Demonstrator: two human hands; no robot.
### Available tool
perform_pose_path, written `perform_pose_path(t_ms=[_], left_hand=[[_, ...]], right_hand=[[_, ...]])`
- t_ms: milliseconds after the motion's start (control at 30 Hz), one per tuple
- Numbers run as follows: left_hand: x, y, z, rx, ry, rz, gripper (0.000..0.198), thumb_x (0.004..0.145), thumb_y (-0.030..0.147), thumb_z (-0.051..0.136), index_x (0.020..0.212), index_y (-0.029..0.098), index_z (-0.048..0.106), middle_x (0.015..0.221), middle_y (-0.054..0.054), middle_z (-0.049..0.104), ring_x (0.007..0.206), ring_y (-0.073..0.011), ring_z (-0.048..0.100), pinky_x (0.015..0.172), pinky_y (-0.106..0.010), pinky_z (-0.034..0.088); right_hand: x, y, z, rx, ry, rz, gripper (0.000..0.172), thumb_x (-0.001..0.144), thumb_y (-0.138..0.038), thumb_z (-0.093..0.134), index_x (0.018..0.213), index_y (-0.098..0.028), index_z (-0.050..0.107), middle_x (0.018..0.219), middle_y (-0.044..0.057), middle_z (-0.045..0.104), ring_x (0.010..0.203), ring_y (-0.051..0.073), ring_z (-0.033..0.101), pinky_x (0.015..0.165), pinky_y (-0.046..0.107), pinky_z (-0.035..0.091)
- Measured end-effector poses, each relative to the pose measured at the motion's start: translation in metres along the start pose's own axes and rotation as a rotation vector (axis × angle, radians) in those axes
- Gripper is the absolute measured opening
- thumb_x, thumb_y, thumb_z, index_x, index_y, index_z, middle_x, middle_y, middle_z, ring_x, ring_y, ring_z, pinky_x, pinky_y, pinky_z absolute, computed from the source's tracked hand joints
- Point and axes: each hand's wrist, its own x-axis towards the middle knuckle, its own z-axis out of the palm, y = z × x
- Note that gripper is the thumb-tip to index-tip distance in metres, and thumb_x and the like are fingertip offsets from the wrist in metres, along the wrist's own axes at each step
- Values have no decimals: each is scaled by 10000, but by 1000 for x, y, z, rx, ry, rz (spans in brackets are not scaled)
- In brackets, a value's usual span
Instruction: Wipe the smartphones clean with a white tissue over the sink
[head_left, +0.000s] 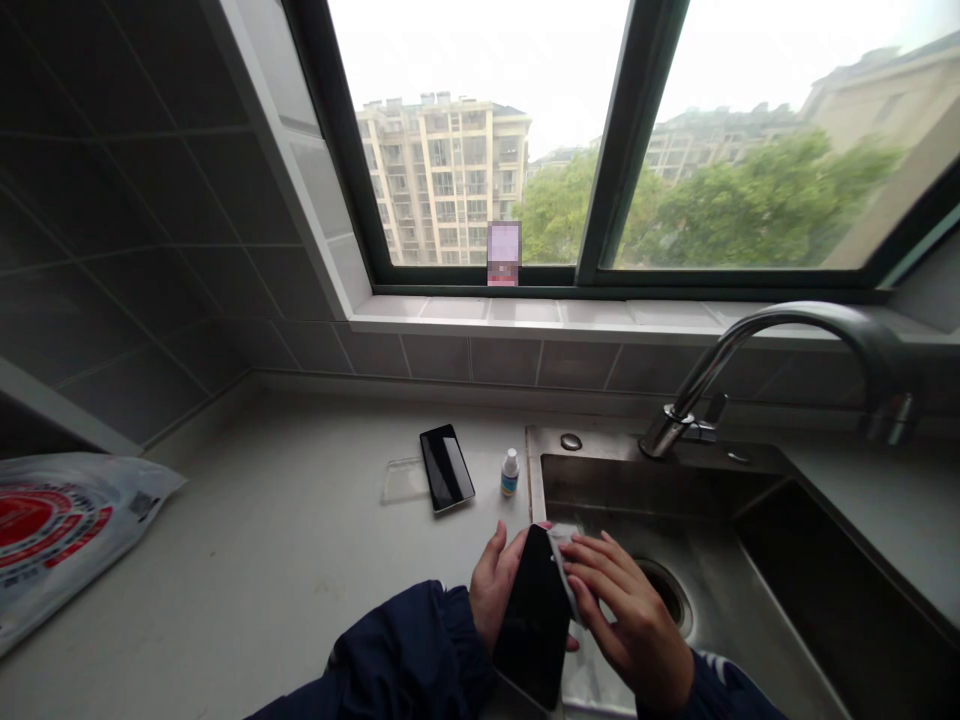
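Above the left side of the sink, my left hand grips a smartphone with a dark screen, tilted upright. Its fingertips show past the phone's far edge. My right hand presses a thin white tissue against the phone's right edge, fingers close together; much of the tissue is hidden under them. A second smartphone lies screen up on the counter. Part of a clear phone case shows beside it. Near the sink's rim stands a small white-capped bottle with a blue and yellow label.
A steel sink with a curved tap takes up the right side. At the far left, a printed plastic bag lies on the pale counter. A tiled window sill runs behind.
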Motion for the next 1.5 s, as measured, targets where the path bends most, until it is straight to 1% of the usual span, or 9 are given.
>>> perform_pose_path(t_ms=[133,267,600,733,867,1100,1300,1400,1500], left_hand=[[-3,2,4,-34,38,-48,676,884,641,364,1384,192,443,1162,-138,615,984,-298,611,944,-525,408],[-5,3,11,-58,55,-55,693,877,657,359,1393,199,425,1145,-137,612,962,-291,612,937,-523,412],[-6,6,15,-42,6,-72,683,864,675,350,1358,216,461,1179,-147,593,982,-313,593,938,-559,372],[-5,7,18,-30,0,-75,676,856,690,351,1325,224,492,1162,-132,598,985,-300,582,944,-525,366],[-1,5,15,-25,2,-31,686,840,685,396,1291,184,523,1117,-134,604,969,-287,573,927,-464,373],[1,3,9,-37,-4,-10,735,848,698,373,1295,132,512,1077,-140,608,901,-248,578,887,-408,383],[0,3,8,-55,59,-16,803,826,736,366,1341,128,465,1126,-163,627,872,-259,616,861,-413,415],[-2,6,5,-40,85,-38,835,820,758,339,1379,143,418,1150,-173,634,858,-270,641,865,-435,423],[-4,8,4,-19,92,-61,839,826,764,309,1415,170,365,1145,-174,645,842,-276,662,862,-455,432]], right_hand=[[0,1,1,37,24,8,255,918,-117,529,1124,-192,660,1145,90,697,1168,249,609,1036,492,479],[1,1,3,56,36,7,242,919,-122,534,1114,-186,663,1148,102,691,1165,257,609,996,475,517],[3,0,0,56,7,-16,260,912,-123,539,1132,-189,661,1181,100,681,1187,258,596,1014,470,503],[2,-2,0,44,-6,-22,257,906,-133,542,1114,-206,675,1171,88,690,1180,259,604,1023,481,491],[1,-5,0,31,-27,-61,263,892,-136,563,1117,-211,676,1163,77,697,1175,257,608,1026,485,487],[0,-13,-3,52,-130,-128,290,863,-126,582,1125,-218,664,1170,72,697,1200,256,593,1073,488,443],[3,-31,-5,161,-185,-220,299,851,-205,605,1145,-228,658,1173,60,704,1208,231,596,1149,460,337],[5,-38,-2,169,-206,-306,339,881,-322,611,1206,-228,632,1204,36,692,1244,215,570,1211,467,155],[7,-40,0,121,-218,-361,413,916,-414,587,1276,-210,591,1262,37,657,1290,217,526,1208,490,-19]])
